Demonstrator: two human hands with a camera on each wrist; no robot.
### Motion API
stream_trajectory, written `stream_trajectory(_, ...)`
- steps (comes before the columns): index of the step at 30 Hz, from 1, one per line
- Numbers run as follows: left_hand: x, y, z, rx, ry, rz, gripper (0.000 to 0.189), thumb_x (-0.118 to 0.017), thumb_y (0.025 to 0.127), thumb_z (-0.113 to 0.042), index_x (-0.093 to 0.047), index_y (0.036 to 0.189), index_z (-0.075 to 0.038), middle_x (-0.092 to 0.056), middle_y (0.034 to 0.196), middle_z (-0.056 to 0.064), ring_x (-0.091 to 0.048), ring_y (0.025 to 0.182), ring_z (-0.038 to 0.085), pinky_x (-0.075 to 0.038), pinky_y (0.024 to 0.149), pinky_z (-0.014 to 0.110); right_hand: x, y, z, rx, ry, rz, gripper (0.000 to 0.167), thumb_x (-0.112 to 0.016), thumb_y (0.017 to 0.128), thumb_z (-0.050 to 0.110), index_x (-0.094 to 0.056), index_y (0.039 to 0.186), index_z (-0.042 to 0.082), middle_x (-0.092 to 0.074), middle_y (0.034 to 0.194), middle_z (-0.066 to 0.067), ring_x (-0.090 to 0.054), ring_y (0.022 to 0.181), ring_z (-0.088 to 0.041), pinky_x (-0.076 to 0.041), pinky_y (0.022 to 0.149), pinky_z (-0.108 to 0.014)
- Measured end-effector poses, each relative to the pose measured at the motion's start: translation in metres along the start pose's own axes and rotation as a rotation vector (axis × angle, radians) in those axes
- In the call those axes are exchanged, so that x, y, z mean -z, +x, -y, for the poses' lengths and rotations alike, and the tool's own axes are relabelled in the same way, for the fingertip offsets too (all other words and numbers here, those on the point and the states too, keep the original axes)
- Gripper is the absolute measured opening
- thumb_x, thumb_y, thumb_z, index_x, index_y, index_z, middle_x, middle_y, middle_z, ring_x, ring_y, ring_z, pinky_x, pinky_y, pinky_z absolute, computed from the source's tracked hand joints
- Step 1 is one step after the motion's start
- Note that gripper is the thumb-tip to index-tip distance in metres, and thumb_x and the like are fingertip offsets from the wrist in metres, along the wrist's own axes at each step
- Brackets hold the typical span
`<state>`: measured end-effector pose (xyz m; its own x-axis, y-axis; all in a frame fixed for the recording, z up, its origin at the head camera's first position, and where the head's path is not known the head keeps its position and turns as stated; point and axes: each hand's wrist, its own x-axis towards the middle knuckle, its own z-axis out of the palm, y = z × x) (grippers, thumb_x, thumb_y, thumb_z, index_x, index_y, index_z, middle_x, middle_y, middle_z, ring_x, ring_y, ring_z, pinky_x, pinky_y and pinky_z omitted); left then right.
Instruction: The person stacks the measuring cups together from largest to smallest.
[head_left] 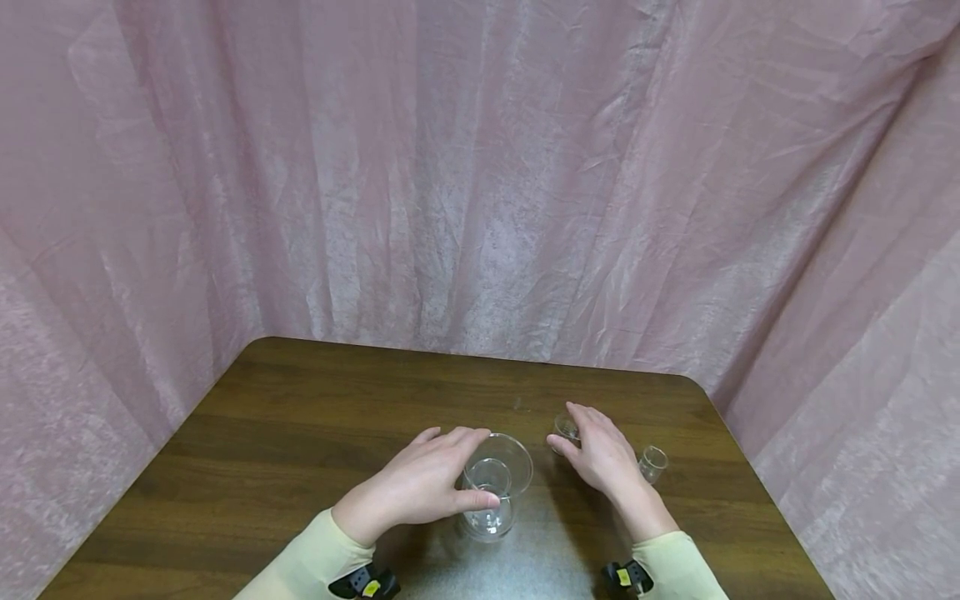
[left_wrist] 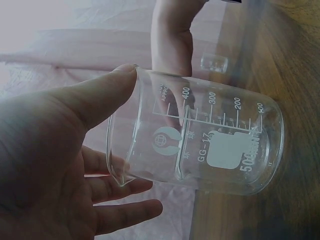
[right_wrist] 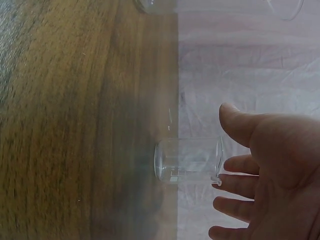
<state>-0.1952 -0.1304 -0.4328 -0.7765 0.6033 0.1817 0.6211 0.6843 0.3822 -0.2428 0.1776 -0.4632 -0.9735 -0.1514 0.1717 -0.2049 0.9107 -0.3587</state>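
Note:
A large clear glass beaker [head_left: 521, 483] with white markings stands upright on the table, a smaller beaker [head_left: 491, 477] nested inside it. My left hand [head_left: 427, 483] holds its rim from the left, thumb on the near side and fingers round the far side; the left wrist view shows the thumb [left_wrist: 112, 90] at the rim of the large beaker [left_wrist: 225, 112]. Over a small upright beaker [right_wrist: 187, 160], my right hand [right_wrist: 280, 165] has its thumb and fingers spread about the rim, with a gap at the thumb. The hand partly covers that beaker [head_left: 564, 427] in the head view.
Another small beaker [head_left: 653, 465] stands just right of my right wrist. The brown wooden table [head_left: 300, 417] has rounded far corners, and pink curtains [head_left: 450, 208] hang behind it and along both sides.

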Motion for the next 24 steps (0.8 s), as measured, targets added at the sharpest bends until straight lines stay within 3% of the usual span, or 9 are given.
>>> stream_trajectory(24, 0.0007, 0.0002, 0.0002, 0.002, 0.0, 0.005, 0.087, -0.079, 0.097, -0.063, -0.053, 0.16, -0.009, -0.064, 0.152, 0.008, -0.06, 0.142, 0.024, -0.037, 0.123, 0.064, -0.0035, 0.0016, -0.0042, -0.04, -0.002, 0.028, 0.067, -0.075, 0.107, 0.037, -0.054, 0.159, 0.0, -0.055, 0.161, -0.024, -0.051, 0.148, -0.049, -0.041, 0.119, -0.066)
